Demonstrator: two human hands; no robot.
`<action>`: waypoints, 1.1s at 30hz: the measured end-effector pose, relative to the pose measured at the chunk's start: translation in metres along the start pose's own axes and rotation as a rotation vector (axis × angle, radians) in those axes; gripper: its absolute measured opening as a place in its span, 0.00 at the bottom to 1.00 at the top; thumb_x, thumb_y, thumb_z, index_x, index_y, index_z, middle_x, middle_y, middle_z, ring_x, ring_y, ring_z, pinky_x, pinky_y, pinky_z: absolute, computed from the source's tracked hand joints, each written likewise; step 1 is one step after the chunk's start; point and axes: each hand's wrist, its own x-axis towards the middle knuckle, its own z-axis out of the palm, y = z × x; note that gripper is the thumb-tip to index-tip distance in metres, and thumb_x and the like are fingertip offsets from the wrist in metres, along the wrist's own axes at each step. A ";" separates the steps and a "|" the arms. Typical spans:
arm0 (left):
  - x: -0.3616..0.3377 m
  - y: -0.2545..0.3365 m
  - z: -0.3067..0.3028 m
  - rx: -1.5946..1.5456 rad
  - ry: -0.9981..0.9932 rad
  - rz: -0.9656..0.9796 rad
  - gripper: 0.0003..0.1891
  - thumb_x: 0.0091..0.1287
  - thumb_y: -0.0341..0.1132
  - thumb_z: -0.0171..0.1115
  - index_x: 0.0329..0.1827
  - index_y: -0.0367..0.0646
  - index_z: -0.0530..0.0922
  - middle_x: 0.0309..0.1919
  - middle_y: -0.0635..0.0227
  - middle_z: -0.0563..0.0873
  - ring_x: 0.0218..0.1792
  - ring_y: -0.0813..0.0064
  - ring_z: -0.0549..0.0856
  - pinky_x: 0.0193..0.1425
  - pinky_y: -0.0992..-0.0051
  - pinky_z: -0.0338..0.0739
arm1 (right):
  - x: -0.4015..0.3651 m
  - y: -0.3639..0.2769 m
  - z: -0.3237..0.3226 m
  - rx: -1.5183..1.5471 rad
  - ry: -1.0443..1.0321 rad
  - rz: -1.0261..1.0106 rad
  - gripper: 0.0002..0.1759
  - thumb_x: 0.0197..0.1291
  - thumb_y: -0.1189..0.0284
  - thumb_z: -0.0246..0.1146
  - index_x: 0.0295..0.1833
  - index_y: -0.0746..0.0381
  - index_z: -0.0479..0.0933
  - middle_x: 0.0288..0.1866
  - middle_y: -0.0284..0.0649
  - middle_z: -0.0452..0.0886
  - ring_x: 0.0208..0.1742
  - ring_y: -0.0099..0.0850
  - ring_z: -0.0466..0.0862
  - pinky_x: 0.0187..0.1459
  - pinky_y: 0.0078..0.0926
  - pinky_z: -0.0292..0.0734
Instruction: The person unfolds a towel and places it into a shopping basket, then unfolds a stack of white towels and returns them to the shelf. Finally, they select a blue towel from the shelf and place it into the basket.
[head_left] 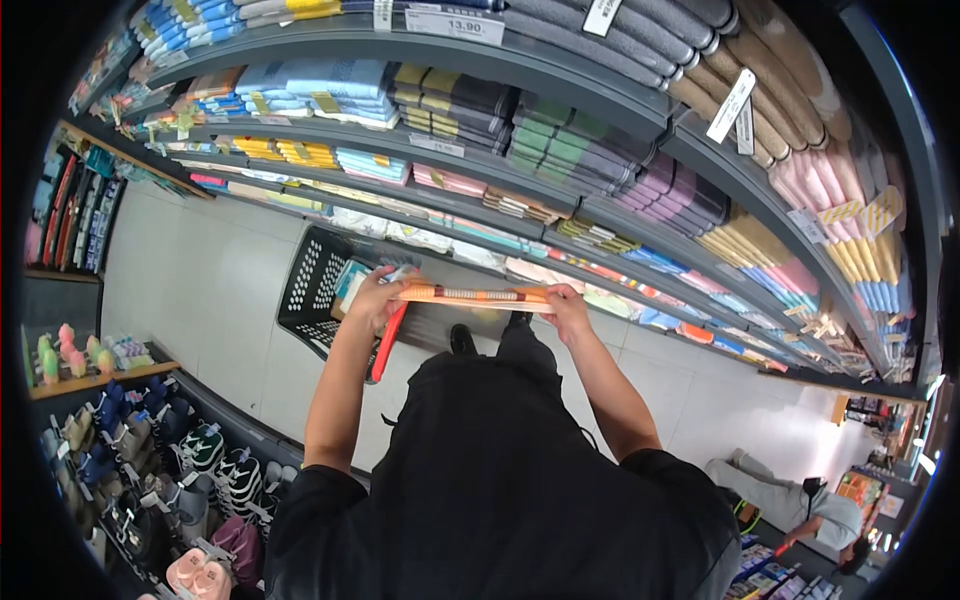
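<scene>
Between both hands a folded orange and white cloth (pixel 470 296) with a darker patterned band is held stretched out level in front of the body. My left hand (pixel 376 298) grips its left end, and my right hand (pixel 566 312) pinches the right end. Beneath my left hand is a black shopping basket (pixel 312 285) with a red handle (pixel 388 345); some packaged items inside it are partly hidden by the hand and cloth.
Shelves of folded towels (pixel 575 150) curve across the front and right. Shoes and slippers (pixel 200 445) hang at the lower left, beside a ledge with colourful small items (pixel 75 360). Another person (pixel 835 520) is at the lower right.
</scene>
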 end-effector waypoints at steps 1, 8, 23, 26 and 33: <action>0.001 -0.003 -0.001 -0.021 -0.001 -0.008 0.37 0.63 0.17 0.65 0.72 0.37 0.56 0.52 0.47 0.80 0.48 0.59 0.87 0.49 0.66 0.88 | 0.002 0.004 -0.001 -0.009 0.009 0.015 0.05 0.65 0.75 0.61 0.45 0.54 0.76 0.45 0.35 0.81 0.44 0.28 0.84 0.40 0.28 0.82; -0.015 0.025 0.033 -0.002 0.053 0.220 0.35 0.62 0.15 0.64 0.71 0.41 0.61 0.51 0.53 0.78 0.49 0.63 0.85 0.51 0.68 0.87 | 0.006 -0.022 0.014 0.108 -0.005 -0.196 0.08 0.63 0.79 0.60 0.45 0.56 0.75 0.41 0.35 0.79 0.40 0.25 0.81 0.36 0.24 0.78; 0.014 0.004 0.048 0.410 -0.074 0.570 0.34 0.56 0.22 0.61 0.69 0.40 0.67 0.49 0.55 0.82 0.49 0.67 0.83 0.53 0.71 0.78 | 0.030 -0.025 0.043 -0.714 0.157 -0.815 0.19 0.54 0.82 0.59 0.53 0.57 0.79 0.46 0.43 0.79 0.40 0.37 0.80 0.42 0.30 0.76; -0.015 0.024 0.085 0.890 -0.033 0.701 0.33 0.57 0.27 0.63 0.70 0.44 0.67 0.49 0.50 0.84 0.49 0.57 0.85 0.55 0.66 0.78 | -0.024 -0.079 0.094 -0.794 0.052 -0.964 0.22 0.57 0.82 0.59 0.58 0.57 0.77 0.50 0.47 0.78 0.44 0.45 0.79 0.47 0.32 0.76; -0.045 0.035 0.133 0.812 -0.102 0.779 0.35 0.58 0.33 0.65 0.72 0.46 0.66 0.46 0.44 0.85 0.49 0.48 0.86 0.54 0.62 0.78 | -0.068 -0.110 0.155 -0.728 -0.104 -1.034 0.27 0.60 0.81 0.60 0.67 0.58 0.71 0.56 0.47 0.79 0.57 0.44 0.81 0.55 0.36 0.77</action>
